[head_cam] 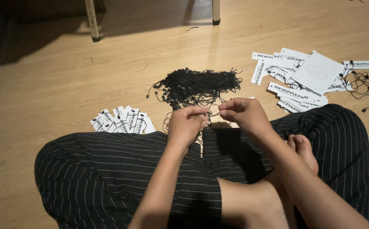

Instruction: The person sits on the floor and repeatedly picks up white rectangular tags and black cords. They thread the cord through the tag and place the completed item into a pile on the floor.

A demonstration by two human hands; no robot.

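From the head view we look down at our own crossed legs in black pinstriped trousers (108, 169), seated on a light wooden floor (44, 85), with one bare foot (303, 150) tucked up on the right.

Our left hand (186, 125) and right hand (244, 113) meet just above the knees, close together but not quite touching. Both have the fingers drawn in narrow, thumb against fingertips, pinching a thin black string (212, 113) that runs between them — the strand itself is too fine for us to follow along its full length. A few loose loops of the same string hang down between the hands toward the gap in our legs.

Just beyond the hands, on the floor, lies a tangled heap of black strings (197, 85) with small fasteners at their ends; stray ends fan out on both sides of it.

To the left of the heap, near our left knee, sits a small fanned stack of white tags (123, 121) with black lettering, some already showing black string on them. To the right, well apart from that stack, a larger scatter of white cards (303, 78) spreads over the floor — a few strung loops (364, 82) lie at its far edge.

At the top of the view we see two wooden furniture legs (92, 21) standing on the floor, partly in shadow.
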